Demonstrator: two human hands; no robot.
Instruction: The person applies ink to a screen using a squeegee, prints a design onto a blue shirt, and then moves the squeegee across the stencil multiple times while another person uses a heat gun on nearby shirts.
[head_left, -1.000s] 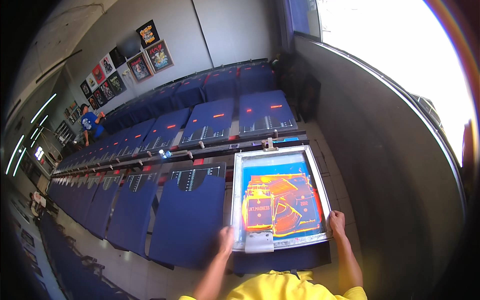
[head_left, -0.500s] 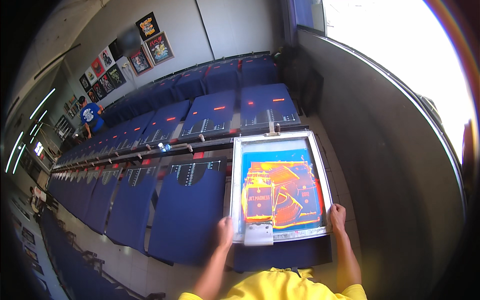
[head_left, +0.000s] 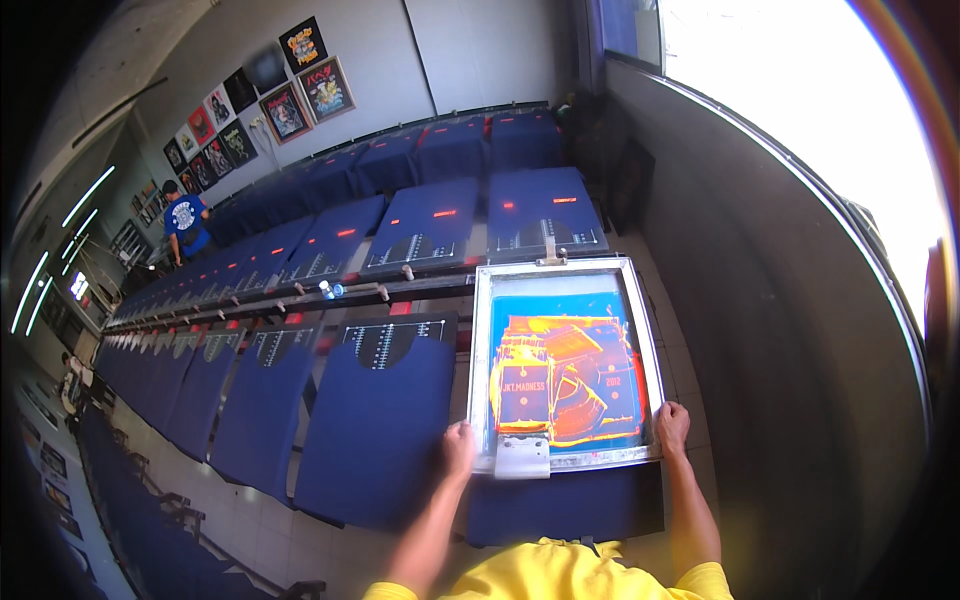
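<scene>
A screen printing frame [head_left: 649, 345] with a silver metal rim lies over the navy shirt [head_left: 565, 508] on the pallet in front of me. Its blue mesh carries orange and yellow ink around a stencil. My left hand [head_left: 459, 449] grips the frame's lower left side, and my right hand [head_left: 673, 427] grips its lower right side. Both hands have their fingers curled round the rim. A pale squeegee [head_left: 522, 457] rests at the near edge of the frame, touched by neither hand. At the far edge, a metal bracket [head_left: 551, 255] meets the rail.
Navy shirts [head_left: 385, 420] on pallets run in long rows to the left and beyond the rail [head_left: 430, 281]. A small clamp-like fitting [head_left: 331, 290] sits on the rail. A person in a blue shirt [head_left: 186, 222] stands far left. A grey wall [head_left: 790, 290] rises at the right.
The frame's near end has shifted slightly away from me, with both hands still on it. At the far left, the person in blue has straightened up.
</scene>
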